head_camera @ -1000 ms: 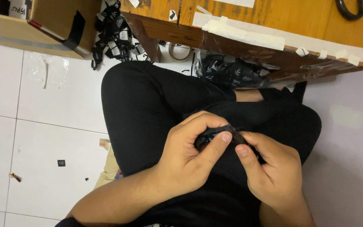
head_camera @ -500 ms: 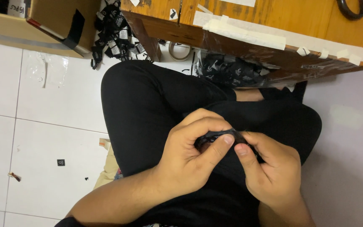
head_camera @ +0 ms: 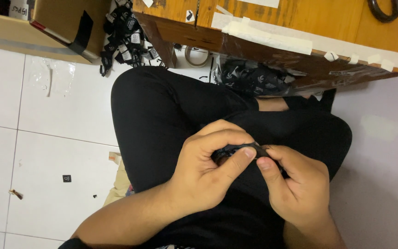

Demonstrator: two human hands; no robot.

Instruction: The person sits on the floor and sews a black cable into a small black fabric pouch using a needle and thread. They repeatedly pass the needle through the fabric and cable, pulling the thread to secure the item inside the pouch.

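Both my hands meet over my lap, above my black trousers point(head_camera: 171, 106). My left hand point(head_camera: 210, 173) curls around a small black item point(head_camera: 236, 149), its thumb pressed along the item's lower edge. My right hand point(head_camera: 295, 186) pinches the same black item from the right with thumb and forefinger. Most of the item is hidden by my fingers, so I cannot tell its shape.
A wooden table point(head_camera: 300, 23) with strips of white tape stands ahead. Under it lie a bag of black pieces point(head_camera: 254, 78) and a tape roll point(head_camera: 196, 56). A cardboard box point(head_camera: 38, 27) and a pile of black tagged pieces point(head_camera: 125, 32) sit on the white tiled floor point(head_camera: 47, 138).
My fingers have shifted slightly on the black item; the left thumb has slid along it towards the right hand. My hands stay in the same place over my lap.
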